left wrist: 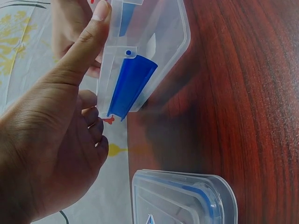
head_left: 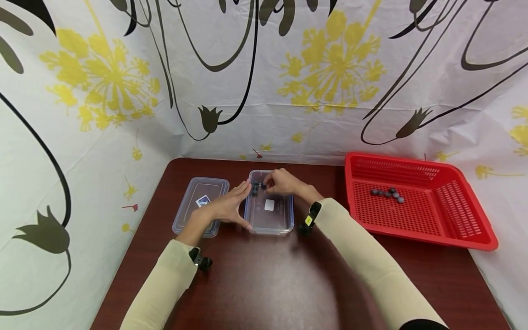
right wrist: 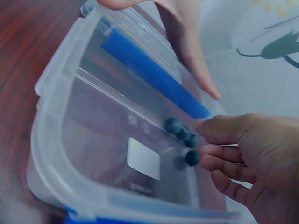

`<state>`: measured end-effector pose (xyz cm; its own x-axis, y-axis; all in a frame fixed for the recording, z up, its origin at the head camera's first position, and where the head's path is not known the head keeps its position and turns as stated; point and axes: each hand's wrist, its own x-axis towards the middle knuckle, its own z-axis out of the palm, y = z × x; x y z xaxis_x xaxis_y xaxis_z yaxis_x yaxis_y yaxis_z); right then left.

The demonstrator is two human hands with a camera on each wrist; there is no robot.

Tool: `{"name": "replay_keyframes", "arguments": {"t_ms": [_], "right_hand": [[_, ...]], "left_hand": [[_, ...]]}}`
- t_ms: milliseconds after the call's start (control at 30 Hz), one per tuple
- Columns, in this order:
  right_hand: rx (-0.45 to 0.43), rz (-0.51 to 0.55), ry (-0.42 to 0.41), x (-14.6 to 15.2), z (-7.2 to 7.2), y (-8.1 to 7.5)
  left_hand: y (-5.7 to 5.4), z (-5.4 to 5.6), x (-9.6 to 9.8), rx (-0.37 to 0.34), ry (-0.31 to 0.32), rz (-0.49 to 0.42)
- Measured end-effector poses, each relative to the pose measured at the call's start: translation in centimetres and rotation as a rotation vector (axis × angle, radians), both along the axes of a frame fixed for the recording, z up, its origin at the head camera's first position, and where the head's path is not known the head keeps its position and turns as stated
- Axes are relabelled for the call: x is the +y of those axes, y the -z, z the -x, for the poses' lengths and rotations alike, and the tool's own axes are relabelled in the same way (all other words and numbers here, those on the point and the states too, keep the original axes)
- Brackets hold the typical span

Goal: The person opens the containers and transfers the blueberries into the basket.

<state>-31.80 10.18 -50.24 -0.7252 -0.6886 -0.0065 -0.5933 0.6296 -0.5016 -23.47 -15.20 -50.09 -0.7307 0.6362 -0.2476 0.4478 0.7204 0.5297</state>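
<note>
A clear plastic food container (head_left: 270,217) with blue side clips stands uncovered on the table. My left hand (head_left: 227,204) rests along its left side, thumb near the front corner and fingers toward the back. In the left wrist view, the thumb lies straight along the container's rim. My right hand (head_left: 284,182) reaches over the far end of the container. Several dark blue berries (right wrist: 174,126), looking like blueberries, lie inside by the far end. In the right wrist view, thumb and fingers are parted, fingertips right beside one berry (right wrist: 192,157).
The container's clear lid (head_left: 194,197) lies on the table to the left, partly behind my left hand. At the right stands a red plastic basket (head_left: 420,233) with several more berries (head_left: 387,194) on its floor. A patterned sheet (head_left: 264,123) hangs behind the table.
</note>
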Motion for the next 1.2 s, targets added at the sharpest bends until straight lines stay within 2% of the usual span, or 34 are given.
{"name": "replay_keyframes", "arguments": {"t_ms": [200, 600, 833, 1067, 1200], "right_hand": [[-0.008, -0.033, 0.017, -1.4, -0.4, 1.1], [-0.007, -0.040, 0.161, -3.6, -1.1, 3.0], [0.001, -0.032, 0.198, -4.0, -1.5, 3.9], [0.019, -0.016, 0.198, -3.7, -1.9, 3.3], [0.044, 0.005, 0.171, -3.0, -2.1, 2.1]], "left_hand": [[0.2, 0.1, 0.1, 0.004, 0.002, -0.005], [0.1, 0.0, 0.0, 0.009, 0.010, -0.017], [0.3, 0.0, 0.0, 0.015, 0.013, -0.018], [0.5, 0.1, 0.0, 0.027, 0.012, -0.018], [0.1, 0.1, 0.0, 0.021, 0.009, -0.009]]}}
